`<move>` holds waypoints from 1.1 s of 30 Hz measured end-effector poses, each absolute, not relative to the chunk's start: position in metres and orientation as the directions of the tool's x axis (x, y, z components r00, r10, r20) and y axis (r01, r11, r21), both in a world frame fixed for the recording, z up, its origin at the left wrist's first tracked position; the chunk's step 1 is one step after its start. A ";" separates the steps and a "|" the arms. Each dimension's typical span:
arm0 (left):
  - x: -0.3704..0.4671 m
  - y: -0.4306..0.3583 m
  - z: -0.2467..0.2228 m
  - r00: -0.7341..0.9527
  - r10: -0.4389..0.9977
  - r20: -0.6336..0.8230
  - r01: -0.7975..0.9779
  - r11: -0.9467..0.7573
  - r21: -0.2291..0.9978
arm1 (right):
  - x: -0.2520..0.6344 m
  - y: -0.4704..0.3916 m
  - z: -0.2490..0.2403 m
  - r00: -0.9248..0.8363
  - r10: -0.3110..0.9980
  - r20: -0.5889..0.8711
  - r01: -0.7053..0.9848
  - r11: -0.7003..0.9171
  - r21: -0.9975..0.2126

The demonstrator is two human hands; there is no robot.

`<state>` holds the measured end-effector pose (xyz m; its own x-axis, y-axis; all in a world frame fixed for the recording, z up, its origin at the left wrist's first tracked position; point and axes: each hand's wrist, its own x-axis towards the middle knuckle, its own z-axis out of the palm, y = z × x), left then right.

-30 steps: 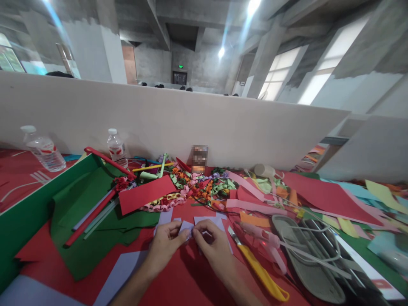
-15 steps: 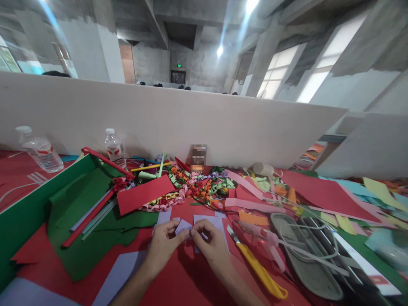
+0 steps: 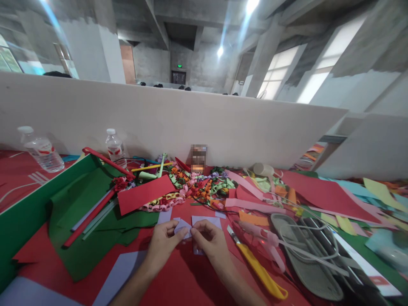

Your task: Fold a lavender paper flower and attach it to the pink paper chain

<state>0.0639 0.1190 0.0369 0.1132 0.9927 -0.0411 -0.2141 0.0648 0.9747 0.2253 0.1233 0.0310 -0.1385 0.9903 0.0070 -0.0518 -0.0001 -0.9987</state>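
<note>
Between my two hands is a small folded piece of lilac paper, its creased faces showing. My left hand pinches it from the left, thumb in front and fingers behind. At its right corner, the thumb and index finger of my right hand are pressed together on the paper. A flat lilac sheet lies on the red table behind and under my right hand, partly hidden by it. Right of that hand are a yellow-handled utility knife, its blade out, and a pink hot glue gun with a red light lit.
Paper chains heap at the back, before a white partition. Left are green paper, a red strip and water bottles. A grey tray with a looped cord and a red sheet lie right.
My fingers have shifted slightly on the folded lilac paper, which now shows more of its front face. My right hand has turned a little. Everything else stays in place.
</note>
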 end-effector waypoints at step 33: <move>0.063 0.119 0.038 0.026 0.996 0.089 -0.074 -0.087 0.993 | 0.230 0.113 0.046 -0.097 0.982 0.159 0.186 0.175 -0.967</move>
<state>0.0627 0.1191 0.0376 0.0262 0.9956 0.0895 -0.0736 -0.0873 0.9935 0.2296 0.1133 0.0459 -0.0968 0.9825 0.1593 0.1863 0.1752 -0.9668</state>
